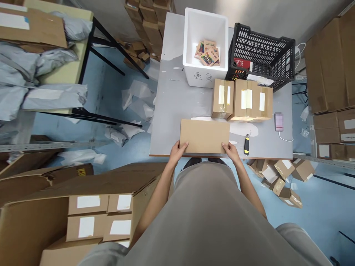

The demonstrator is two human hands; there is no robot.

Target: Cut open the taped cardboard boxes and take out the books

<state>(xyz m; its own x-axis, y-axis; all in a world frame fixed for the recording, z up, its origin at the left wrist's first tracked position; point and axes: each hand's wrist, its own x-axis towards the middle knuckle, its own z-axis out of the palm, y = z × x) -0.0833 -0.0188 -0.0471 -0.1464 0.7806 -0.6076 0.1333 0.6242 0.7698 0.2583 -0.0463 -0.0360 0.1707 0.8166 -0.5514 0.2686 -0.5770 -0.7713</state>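
A plain brown cardboard box (204, 135) lies at the front edge of the grey table (177, 99), its top bare of any label. My left hand (179, 150) grips its near left corner, thumb on top. On the opposite corner my right hand (230, 150) is closed the same way. To the right of that hand lies a yellow and black utility knife (246, 145). Beyond the held box stand several taped, labelled cardboard boxes (244, 99) in a row. The undersides of both hands' fingers are hidden.
A white foam bin (195, 75) with small colourful packs and a black plastic crate (262, 40) stand at the table's back. A phone (279, 122) on a cable lies right. A large open carton (30, 225) of boxes is at lower left; discarded boxes (284, 177) litter the right floor.
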